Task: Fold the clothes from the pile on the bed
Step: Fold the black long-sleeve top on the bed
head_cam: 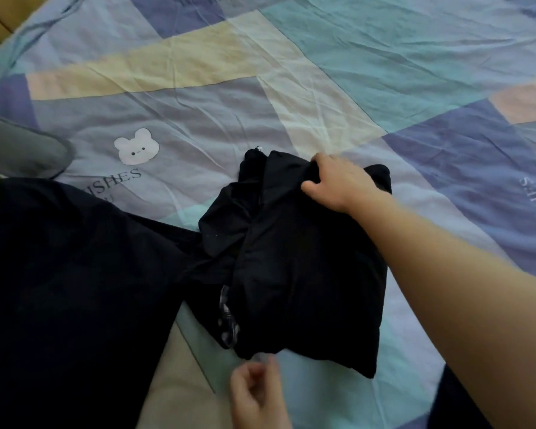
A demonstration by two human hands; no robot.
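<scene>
Mid-bed (322, 72), our right hand (338, 181) pinches the far edge of the black garment (307, 267); left hand (257, 394) sits loosely curled, holding nothing, near its hem. Looks mid-fold, so next we'd probably bring that edge over and flatten it.

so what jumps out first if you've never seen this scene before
The dark garment bunched in the middle of the bed draws the eye, with the right hand gripping its far edge and the left hand blurred just below its near edge. Around it spreads a patchwork bedsheet in pale blues and cream, with a white bear print at left.
</scene>
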